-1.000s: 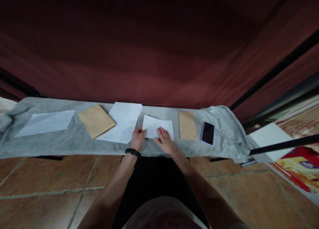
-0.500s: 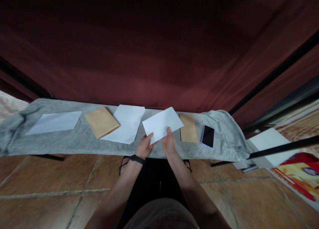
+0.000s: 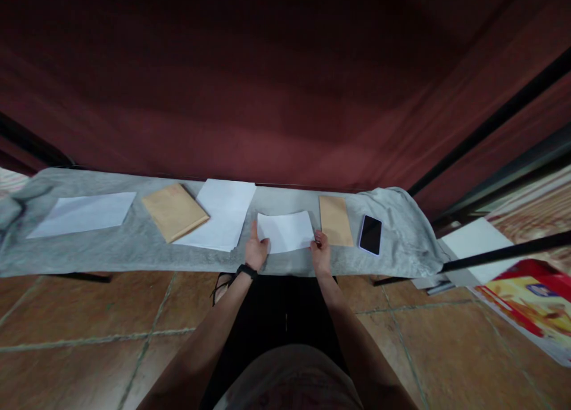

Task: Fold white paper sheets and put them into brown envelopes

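A white sheet of paper (image 3: 285, 232), about half the size of the sheets beside it and perhaps folded, lies level in front of me with its edges slightly bowed. My left hand (image 3: 256, 252) holds its lower left corner, thumb over the paper and index finger stretched up along the left edge. At the lower right corner, my right hand (image 3: 320, 252) pinches the paper with curled fingers. Just left is a stack of white paper (image 3: 227, 210), partly covered by a thick brown envelope (image 3: 173, 210). A flat brown envelope (image 3: 336, 219) lies close to my right hand.
A grey cloth (image 3: 147, 252) covers the narrow bench. Another white sheet (image 3: 84, 213) lies far left, a phone (image 3: 370, 235) to the right. A dark red curtain-like surface (image 3: 285, 130) rises behind the bench. On the floor at right is a red and yellow box (image 3: 535, 303).
The paper, tilted and raised before, is now level and lower. My hands have spread apart to its two sides, the right one moving rightward. The view has shifted slightly.
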{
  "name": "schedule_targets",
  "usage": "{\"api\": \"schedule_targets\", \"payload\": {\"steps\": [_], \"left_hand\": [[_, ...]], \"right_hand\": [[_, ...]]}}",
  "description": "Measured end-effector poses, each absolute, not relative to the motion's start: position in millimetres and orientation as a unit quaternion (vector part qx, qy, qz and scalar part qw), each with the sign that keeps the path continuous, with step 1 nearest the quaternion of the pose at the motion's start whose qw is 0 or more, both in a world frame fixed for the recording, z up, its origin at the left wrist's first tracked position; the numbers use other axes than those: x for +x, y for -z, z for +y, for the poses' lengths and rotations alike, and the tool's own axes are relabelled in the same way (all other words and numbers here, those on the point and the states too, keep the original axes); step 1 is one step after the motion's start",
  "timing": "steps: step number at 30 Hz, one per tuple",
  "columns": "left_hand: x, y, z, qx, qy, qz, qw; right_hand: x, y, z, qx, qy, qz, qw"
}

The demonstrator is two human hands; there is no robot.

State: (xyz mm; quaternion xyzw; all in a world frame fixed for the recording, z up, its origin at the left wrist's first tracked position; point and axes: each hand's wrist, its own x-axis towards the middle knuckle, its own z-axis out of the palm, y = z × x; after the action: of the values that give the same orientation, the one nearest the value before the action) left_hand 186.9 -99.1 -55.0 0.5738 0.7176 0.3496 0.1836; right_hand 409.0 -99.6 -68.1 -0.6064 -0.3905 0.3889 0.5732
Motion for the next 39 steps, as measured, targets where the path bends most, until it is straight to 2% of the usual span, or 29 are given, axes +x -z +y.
{"api": "schedule_targets", "payload": {"steps": [5,10,16,26,39], "left_hand": [[199,49,-108,0.575,-0.316,0.74,0.147],[216,45,-114,0.655,-0.219,0.723,0.01],[230,57,-112,0.753,-0.067,0.651,0.062],[192,55,-118,0.802,-0.052,0.595,0.021],[175,46,-116,0.879,0.03,0.476,0.014]], "right_hand": [[402,61,-109,-0.611,-0.174,-0.64,0.433],[367,58,-105,-0.551,-0.142,-0.77,0.288],[353,62,-95,-0.546,-0.125,-0.814,0.151],[380,76,-92,-0.593,-0.038,-0.787,0.167],[370,58,-81,-0.627,-0.11,-0.761,0.124]]}}
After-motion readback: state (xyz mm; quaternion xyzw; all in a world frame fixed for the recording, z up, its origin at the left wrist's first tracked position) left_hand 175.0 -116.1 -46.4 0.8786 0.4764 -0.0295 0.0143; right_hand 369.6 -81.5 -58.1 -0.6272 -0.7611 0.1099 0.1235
